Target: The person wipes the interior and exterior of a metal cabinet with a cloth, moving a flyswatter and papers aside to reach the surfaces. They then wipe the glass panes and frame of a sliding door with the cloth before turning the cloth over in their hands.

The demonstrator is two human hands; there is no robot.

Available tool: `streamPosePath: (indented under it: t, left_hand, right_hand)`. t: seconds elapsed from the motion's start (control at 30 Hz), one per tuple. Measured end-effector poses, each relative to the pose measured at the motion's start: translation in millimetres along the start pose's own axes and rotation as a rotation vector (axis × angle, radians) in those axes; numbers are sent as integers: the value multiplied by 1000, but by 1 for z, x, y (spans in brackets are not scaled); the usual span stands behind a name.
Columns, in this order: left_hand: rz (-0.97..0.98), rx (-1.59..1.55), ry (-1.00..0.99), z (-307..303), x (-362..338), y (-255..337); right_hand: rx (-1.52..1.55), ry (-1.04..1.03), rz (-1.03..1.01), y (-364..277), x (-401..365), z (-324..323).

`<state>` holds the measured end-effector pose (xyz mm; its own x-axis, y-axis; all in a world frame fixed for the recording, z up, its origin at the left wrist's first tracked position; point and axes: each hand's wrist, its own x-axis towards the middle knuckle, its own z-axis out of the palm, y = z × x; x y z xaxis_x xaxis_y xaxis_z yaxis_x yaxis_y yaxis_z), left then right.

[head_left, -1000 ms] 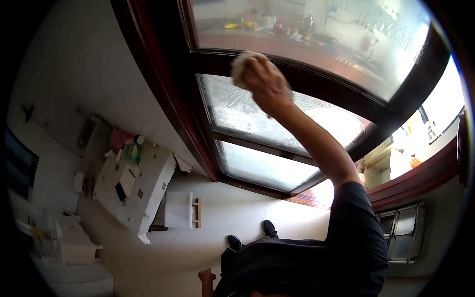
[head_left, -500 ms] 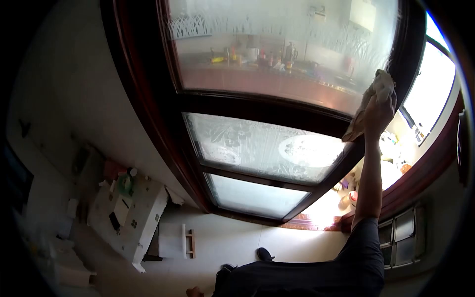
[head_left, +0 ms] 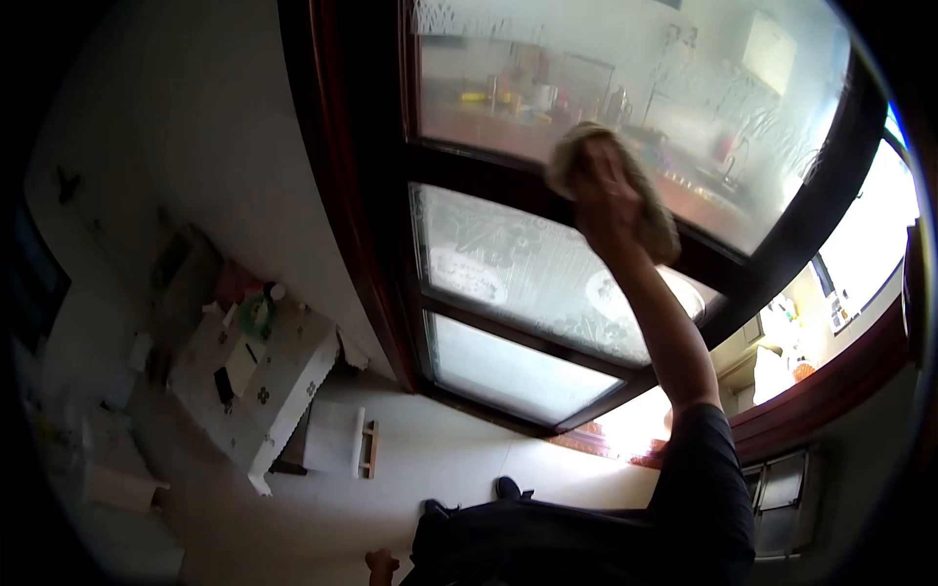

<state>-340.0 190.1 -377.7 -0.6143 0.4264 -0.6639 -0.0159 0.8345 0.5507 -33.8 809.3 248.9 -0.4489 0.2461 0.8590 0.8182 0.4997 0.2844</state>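
Observation:
My right hand [head_left: 608, 200] presses a beige cloth [head_left: 657, 223] against the door, about where the upper glass pane [head_left: 625, 88] meets the dark wooden crossbar [head_left: 479, 168]. The hand is slightly blurred, and its fingers lie over the cloth. Below the crossbar is a frosted pane [head_left: 528, 259] with flower patterns. Streaks and a misty film mark the upper glass. My left hand [head_left: 381, 563] hangs low beside my body at the bottom edge, small in view, with curled fingers and nothing visible in it.
On the left stands a table [head_left: 288, 376] with a patterned cloth, a phone and other items on it. A stool [head_left: 334, 439] is tucked by it. Right of the door, an opening leads to a bright room with a window [head_left: 870, 230]. A kitchen counter shows through the glass.
My right hand with the cloth has moved left from the door's right edge to the middle of the crossbar. The view has shifted, and my left hand still hangs low.

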Motion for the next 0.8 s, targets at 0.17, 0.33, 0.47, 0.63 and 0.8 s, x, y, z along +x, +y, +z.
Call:
streamPosePath:
  t: [0.17,0.33,0.47,0.63,0.8]
  left_hand:
    - [-428,-419,223,-31,-107,81]
    - [-445,-403,179,-33,-101,70]
    - [-390,-369,133,-41,-110,78]
    - [-321,-321,20,-64,-83,72]
    - [-342,-123,79,-106,-36,52]
  right_hand:
    - [234,-47,-78,-71,15,54]
    - [228,-81,-161,-73,11,34]
    - [193,-219,-162,-55,-54,-5]
    - [85,-274,-26,-4,-147,-31]
    - [-132,-331,55,22,-170,-39]
